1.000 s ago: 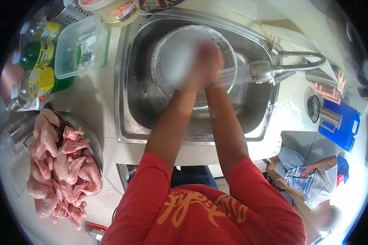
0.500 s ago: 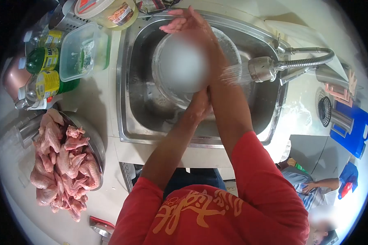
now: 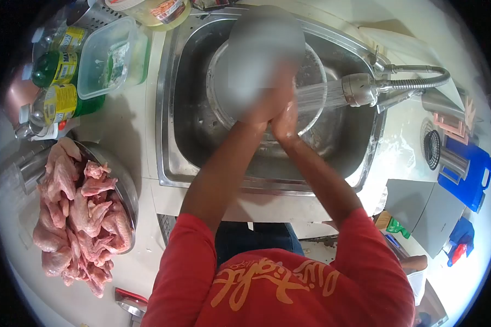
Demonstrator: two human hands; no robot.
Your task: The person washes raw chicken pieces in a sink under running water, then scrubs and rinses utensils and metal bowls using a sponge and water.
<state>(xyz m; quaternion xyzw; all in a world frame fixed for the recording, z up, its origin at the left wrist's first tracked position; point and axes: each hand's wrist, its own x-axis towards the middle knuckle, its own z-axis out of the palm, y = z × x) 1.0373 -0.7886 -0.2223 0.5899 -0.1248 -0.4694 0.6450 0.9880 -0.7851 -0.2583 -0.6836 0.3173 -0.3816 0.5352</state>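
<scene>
Over the steel sink [image 3: 191,158], my left hand [image 3: 264,106] and my right hand [image 3: 285,117] are close together, touching. Water from the flexible faucet [image 3: 360,90] sprays from the right onto them. Beneath them a round basin [image 3: 323,82] sits in the sink. A grey blur covers much of the basin and part of my left hand, so its fingers are hidden. The fingers of my right hand are too smeared to make out.
Raw chicken pieces [image 3: 82,218] are heaped in a metal bowl [image 3: 130,185] at the left. Behind it stand bottles [image 3: 60,103] and a clear plastic container [image 3: 106,60]. A blue board [image 3: 466,174] lies at the right. Part of another person [image 3: 417,272] shows at lower right.
One hand was stretched out past the basin's far side half a second ago; now both are together near the spray. The other person has mostly left the view at lower right.
</scene>
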